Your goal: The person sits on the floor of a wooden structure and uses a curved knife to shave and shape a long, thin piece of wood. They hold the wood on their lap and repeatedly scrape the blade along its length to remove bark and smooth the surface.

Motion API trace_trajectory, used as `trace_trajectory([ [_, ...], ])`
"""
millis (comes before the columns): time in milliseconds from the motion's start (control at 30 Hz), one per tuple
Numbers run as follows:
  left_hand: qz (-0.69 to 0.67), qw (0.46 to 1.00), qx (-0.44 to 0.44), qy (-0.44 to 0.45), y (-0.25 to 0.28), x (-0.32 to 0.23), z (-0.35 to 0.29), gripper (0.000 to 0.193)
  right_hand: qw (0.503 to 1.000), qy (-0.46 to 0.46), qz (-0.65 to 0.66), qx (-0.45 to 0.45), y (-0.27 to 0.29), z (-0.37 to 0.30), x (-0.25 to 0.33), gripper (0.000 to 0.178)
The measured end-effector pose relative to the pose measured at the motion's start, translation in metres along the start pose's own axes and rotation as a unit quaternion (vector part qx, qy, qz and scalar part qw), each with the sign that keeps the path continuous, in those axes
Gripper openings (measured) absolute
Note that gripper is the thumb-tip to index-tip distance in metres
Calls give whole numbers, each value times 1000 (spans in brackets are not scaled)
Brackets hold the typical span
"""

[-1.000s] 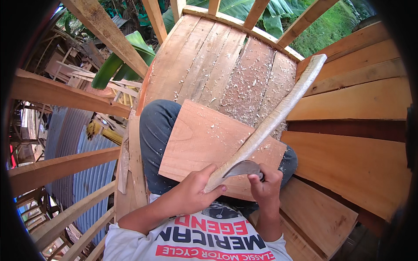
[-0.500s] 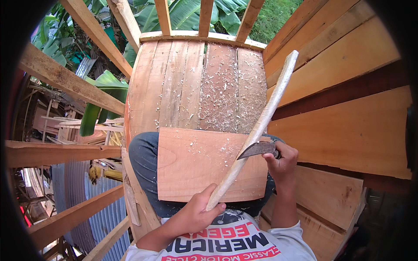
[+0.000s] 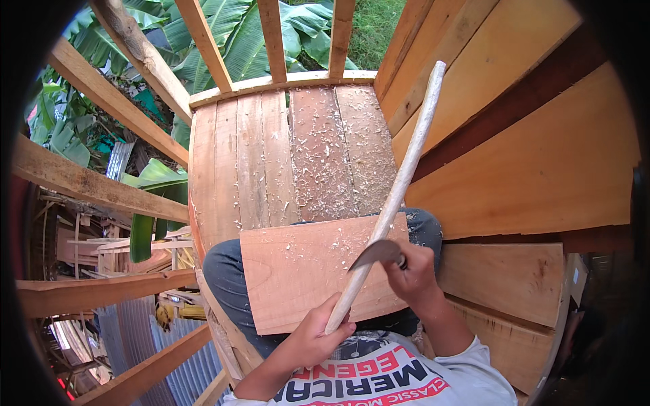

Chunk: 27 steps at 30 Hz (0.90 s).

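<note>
The right hand [image 3: 414, 276] has its fingers wrapped around one knife [image 3: 376, 253], hiding most of its handle; whether the curved blade touches the one pale stick [image 3: 410, 159] beneath cannot be told. The left hand [image 3: 320, 336] grasps the stick's near end, partly covering it. One board [image 3: 298, 271], its right edge partly hidden, lies across two legs [image 3: 225, 274].

"What's on your remote head feed?"
"I see the left hand [image 3: 317, 336] gripping a pale stick [image 3: 401, 186]; the right hand [image 3: 413, 274] holds a curved knife [image 3: 376, 252] across it, above a lap-held board [image 3: 291, 277]."
</note>
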<state>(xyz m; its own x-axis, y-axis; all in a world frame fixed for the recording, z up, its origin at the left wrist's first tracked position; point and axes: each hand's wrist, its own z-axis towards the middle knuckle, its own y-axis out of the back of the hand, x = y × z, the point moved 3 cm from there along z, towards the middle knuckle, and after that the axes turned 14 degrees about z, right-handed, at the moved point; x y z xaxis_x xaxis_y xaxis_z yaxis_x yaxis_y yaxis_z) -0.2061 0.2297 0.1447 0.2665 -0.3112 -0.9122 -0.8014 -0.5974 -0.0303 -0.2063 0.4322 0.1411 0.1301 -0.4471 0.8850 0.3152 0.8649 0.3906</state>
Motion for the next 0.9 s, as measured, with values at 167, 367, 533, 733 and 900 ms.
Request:
trace_trajectory([
  [167, 15, 1000, 16, -17, -5, 3, 1, 15, 979, -169, 51, -105, 37, 25, -16, 36],
  [367, -15, 1000, 4, -20, -1, 0, 2, 15, 992, 58, -46, 105, 18, 14, 20, 31],
  [533, 0, 999, -29, -21, 4, 1, 2, 14, 999, 12, -30, 40, 11, 10, 15, 28],
  [733, -20, 999, -27, 24, 16, 16, -4, 17, 996, -2, -67, 50, 9, 22, 8, 32],
  [900, -78, 996, 38, 3, 14, 16, -14, 15, 992, 71, -85, 67, 4, 18, 23, 29],
])
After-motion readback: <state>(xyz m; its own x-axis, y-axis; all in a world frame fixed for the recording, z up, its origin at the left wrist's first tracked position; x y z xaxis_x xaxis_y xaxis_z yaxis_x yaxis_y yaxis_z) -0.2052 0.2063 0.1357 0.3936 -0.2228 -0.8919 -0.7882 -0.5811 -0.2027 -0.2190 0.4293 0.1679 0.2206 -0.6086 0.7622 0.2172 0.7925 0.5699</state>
